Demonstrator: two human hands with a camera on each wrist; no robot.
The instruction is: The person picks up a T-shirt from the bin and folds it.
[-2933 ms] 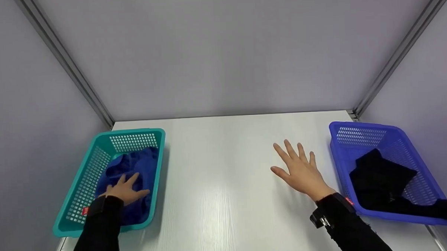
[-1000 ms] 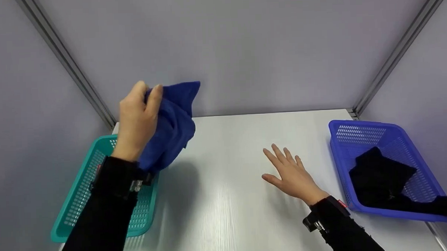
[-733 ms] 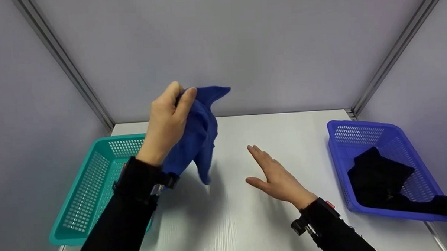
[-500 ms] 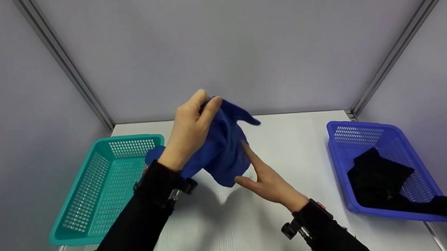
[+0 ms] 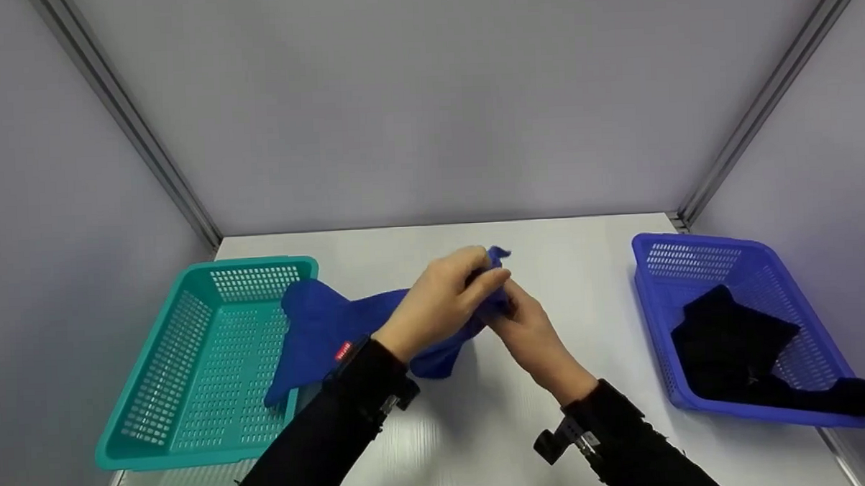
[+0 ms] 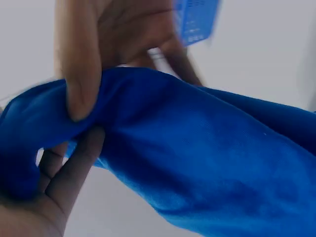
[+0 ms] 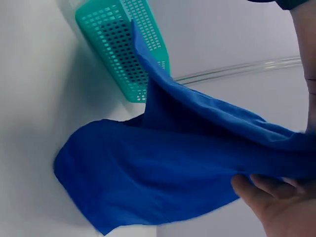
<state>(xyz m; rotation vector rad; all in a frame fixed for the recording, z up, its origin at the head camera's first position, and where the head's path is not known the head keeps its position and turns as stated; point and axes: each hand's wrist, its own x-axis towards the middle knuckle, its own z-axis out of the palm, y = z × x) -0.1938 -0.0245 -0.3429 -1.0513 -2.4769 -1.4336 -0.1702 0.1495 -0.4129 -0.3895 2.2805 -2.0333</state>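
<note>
Head view: The blue cloth (image 5: 320, 319) extends right of the teal basket (image 5: 207, 395); its trailing end overlaps that basket's right rim, contact uncertain. The left hand (image 5: 434, 300) and right hand (image 5: 529, 337) each grip the end farthest from this basket. Judged status: lift-out almost done. Well right of the teal basket, the violet basket (image 5: 668, 299) contains black fabric (image 5: 731, 337).
Left wrist view: Each grip pinches bunched cloth.
Right wrist view: The cloth hangs in loose folds, not yet flat or folded.

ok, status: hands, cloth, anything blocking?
Left hand and right hand grip blue cloth. Loose end overlaps teal basket in head view, contact unclear. Nothing else visibly obstructing.
</note>
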